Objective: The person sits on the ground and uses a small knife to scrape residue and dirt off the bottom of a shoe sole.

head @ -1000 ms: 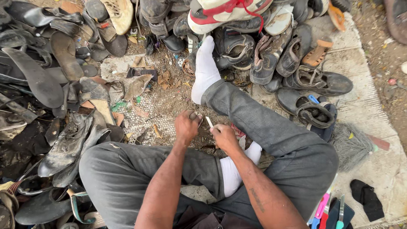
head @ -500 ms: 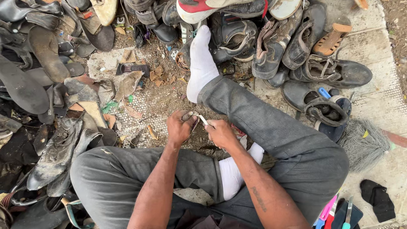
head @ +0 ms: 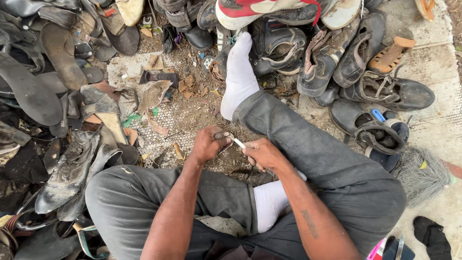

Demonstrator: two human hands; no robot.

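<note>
I sit on the ground in grey trousers and white socks, one leg stretched out. My left hand (head: 208, 143) is closed around a small dark, curved scrap (head: 225, 142), probably a piece of shoe material. My right hand (head: 262, 153) grips a small tool with a short pale blade (head: 239, 143), its tip touching the scrap. Both hands meet just above my crossed legs. What the scrap is exactly stays hidden by my fingers.
Piles of worn shoes and soles (head: 57, 91) ring me on the left and top. Black sandals (head: 380, 135) lie to the right beside a grey brush head (head: 423, 173). Leather offcuts (head: 154, 94) litter the dirt ahead. Pink-handled tools (head: 378, 248) lie at bottom right.
My hands keep the same grip on scrap and blade. The view has shifted slightly downward and left, so the shoe pile at the top sits higher in frame.
</note>
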